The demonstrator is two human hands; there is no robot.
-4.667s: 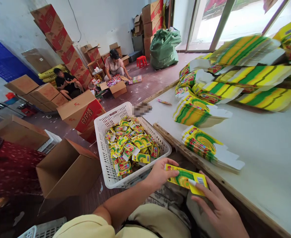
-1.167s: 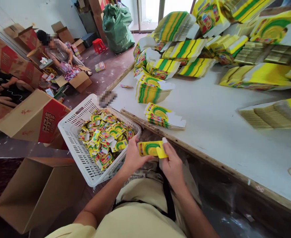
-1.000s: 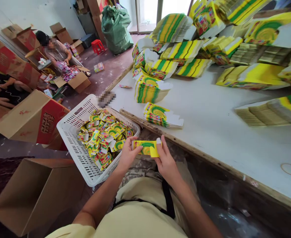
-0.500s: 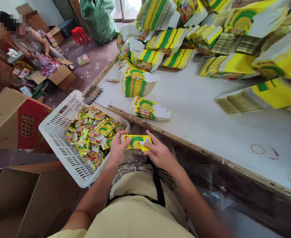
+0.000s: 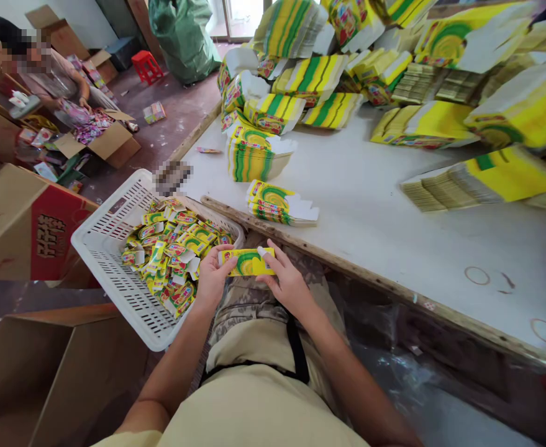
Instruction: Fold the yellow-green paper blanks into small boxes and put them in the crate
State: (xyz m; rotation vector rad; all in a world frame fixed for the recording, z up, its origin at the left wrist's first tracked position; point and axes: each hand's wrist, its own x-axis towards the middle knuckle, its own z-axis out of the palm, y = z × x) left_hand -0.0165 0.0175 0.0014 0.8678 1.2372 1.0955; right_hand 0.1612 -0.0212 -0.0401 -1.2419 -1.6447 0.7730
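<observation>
Over my lap, a small yellow and green carton [image 5: 245,263] lies level between my two hands. My left hand [image 5: 213,276] pinches its left end with the thumb on top. At the other end is my right hand [image 5: 287,278], its fingers closed about the carton's right end; a white covering shows on one fingertip. Just left of my hands stands a white plastic basket [image 5: 114,282] holding many small yellow cartons [image 5: 170,251]. On the table edge ahead lies a small stack of flat cartons [image 5: 273,202], with a taller stack [image 5: 249,158] behind it.
The white table [image 5: 347,205] has a wooden edge and bears piles of flat yellow cartons [image 5: 314,74] at the back. Cardboard boxes [image 5: 7,223] stand on the left. Farther off, a person [image 5: 58,81] handles pink packets by an open box [image 5: 114,146]. A red stool [image 5: 146,67] stands beyond.
Both hands have moved slightly left and up with the carton. My right fingers have shifted at its right end, where the yellow flap now lies more in line with the carton.
</observation>
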